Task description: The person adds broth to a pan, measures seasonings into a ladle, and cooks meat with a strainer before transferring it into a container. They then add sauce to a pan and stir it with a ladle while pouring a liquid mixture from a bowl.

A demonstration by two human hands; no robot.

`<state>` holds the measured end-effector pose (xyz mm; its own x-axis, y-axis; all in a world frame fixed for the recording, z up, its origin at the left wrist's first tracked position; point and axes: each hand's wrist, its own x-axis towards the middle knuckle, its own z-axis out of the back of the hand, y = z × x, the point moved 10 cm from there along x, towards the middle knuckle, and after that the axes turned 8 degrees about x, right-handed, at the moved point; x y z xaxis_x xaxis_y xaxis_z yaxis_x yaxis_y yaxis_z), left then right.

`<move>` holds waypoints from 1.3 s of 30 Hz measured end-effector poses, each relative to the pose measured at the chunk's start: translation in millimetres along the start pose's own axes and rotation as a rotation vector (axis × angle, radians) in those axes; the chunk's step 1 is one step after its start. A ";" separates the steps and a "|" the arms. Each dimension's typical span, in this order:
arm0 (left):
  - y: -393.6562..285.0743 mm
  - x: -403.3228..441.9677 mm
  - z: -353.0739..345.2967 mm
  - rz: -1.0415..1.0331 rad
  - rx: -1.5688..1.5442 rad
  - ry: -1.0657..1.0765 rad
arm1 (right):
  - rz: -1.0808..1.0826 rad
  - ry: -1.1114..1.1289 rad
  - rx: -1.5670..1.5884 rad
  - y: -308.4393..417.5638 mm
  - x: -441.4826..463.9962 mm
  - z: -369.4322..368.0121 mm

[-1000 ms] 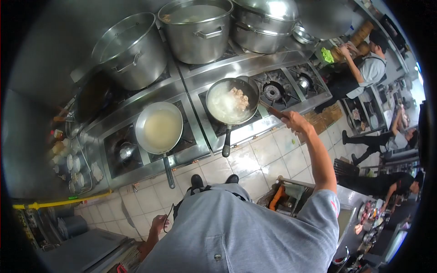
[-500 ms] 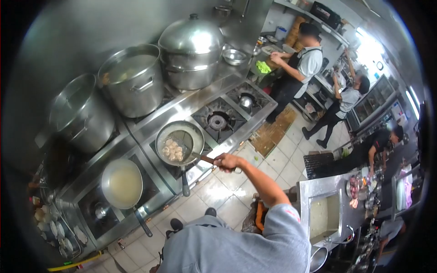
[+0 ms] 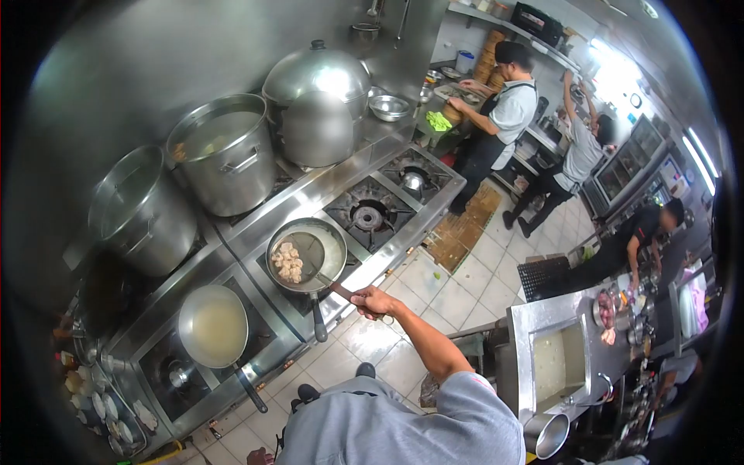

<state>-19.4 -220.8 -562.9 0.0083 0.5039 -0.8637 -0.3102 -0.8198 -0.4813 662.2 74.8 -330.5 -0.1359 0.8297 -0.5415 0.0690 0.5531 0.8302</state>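
Note:
My right hand (image 3: 373, 301) is closed around the brown handle of a round mesh strainer (image 3: 311, 249). The strainer's bowl is in or just over a frying pan (image 3: 341, 240) on the stove, and I cannot tell whether it touches the pan. Pale, cooked-looking pieces of food (image 3: 287, 263) are gathered at the left side of the strainer. The pan's dark handle points toward me, just left of my right hand. Only a bit of my left hand (image 3: 260, 457) shows at the bottom edge; its fingers cannot be made out.
Another pan (image 3: 211, 325) of cloudy liquid sits on the near burner. Two tall pots (image 3: 229, 174) and a domed steamer (image 3: 319, 74) line the back. A sink (image 3: 559, 364) is at right. Several co-workers stand farther off, one (image 3: 508, 108) beside leafy greens (image 3: 439, 122).
My right hand and the strainer have shifted slightly toward the lower left in view. The food pieces now bunch at the strainer's left side. A bit of my left hand still shows below.

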 end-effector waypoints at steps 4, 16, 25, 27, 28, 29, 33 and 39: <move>-1.0 4.2 5.4 -0.031 -0.009 0.011 | 0.033 -0.004 0.041 -1.2 -4.0 -5.7; 31.2 1.3 4.0 -0.093 -0.210 0.158 | 0.037 0.005 0.149 0.9 -14.8 -23.6; 34.6 -7.9 5.3 0.021 -0.195 0.069 | 0.059 0.004 0.166 6.5 -20.7 -21.0; 32.3 -10.9 -2.2 -0.048 -0.335 0.181 | 0.063 0.006 0.168 4.6 -19.3 -18.4; 37.4 -9.5 6.6 -0.037 -0.268 0.109 | 0.064 -0.013 0.162 3.9 -18.2 -14.1; 34.2 -8.8 10.8 -0.008 -0.191 0.027 | 0.063 -0.029 0.156 3.3 -18.0 -10.1; 26.6 -26.5 19.9 0.071 -0.088 -0.197 | 0.071 -0.247 -0.063 -3.8 -13.6 26.2; -29.0 -90.3 -0.9 0.169 0.006 -0.266 | 0.188 -0.282 -0.208 53.9 -33.7 28.1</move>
<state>-10.3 -242.7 -471.1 -0.2925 0.4143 -0.8619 -0.2914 -0.8970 -0.3323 698.3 78.8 -271.3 0.1387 0.9193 -0.3683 -0.1391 0.3863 0.9118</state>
